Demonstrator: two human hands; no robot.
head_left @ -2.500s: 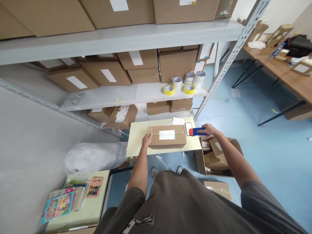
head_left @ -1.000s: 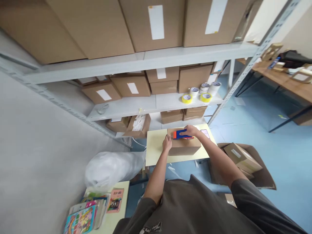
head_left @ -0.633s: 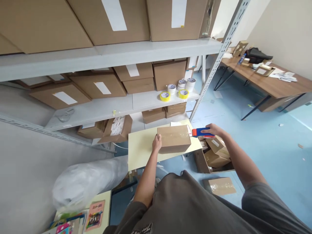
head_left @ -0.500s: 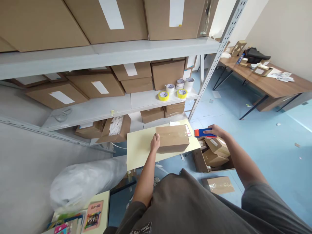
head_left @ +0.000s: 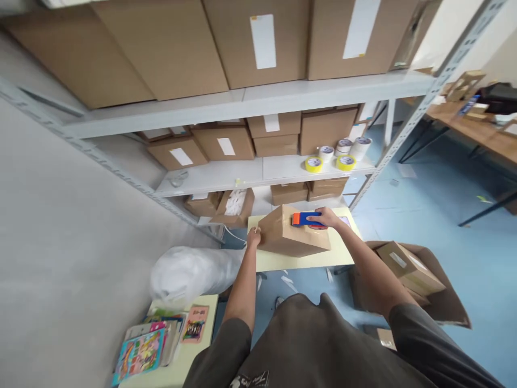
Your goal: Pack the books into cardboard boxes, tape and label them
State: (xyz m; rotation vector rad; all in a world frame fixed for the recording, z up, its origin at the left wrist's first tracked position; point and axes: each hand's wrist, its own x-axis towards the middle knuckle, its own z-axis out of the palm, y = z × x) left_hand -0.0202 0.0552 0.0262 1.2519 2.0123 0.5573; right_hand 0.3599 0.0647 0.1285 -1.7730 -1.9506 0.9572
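Note:
A brown cardboard box (head_left: 297, 240) rests on the pale yellow tabletop (head_left: 343, 250), turned so a corner faces left. My left hand (head_left: 253, 237) grips its left end, fingers curled round the edge. In my right hand (head_left: 326, 216) is a blue tape dispenser (head_left: 309, 219) with an orange front end. The dispenser sits against the box's upper face. Whether tape is coming off it is too small to make out.
Grey shelving (head_left: 258, 113) full of boxes stands ahead, with yellow tape rolls (head_left: 314, 164) on its middle shelf. An open carton (head_left: 444, 280) holding boxes is on the floor at right. A white plastic-wrapped bundle (head_left: 189, 275) and several books (head_left: 141, 350) lie at left.
My right hand has brought the tape dispenser leftward from beside the table onto the box. The box has turned and its left end is tipped up. The view has shifted left.

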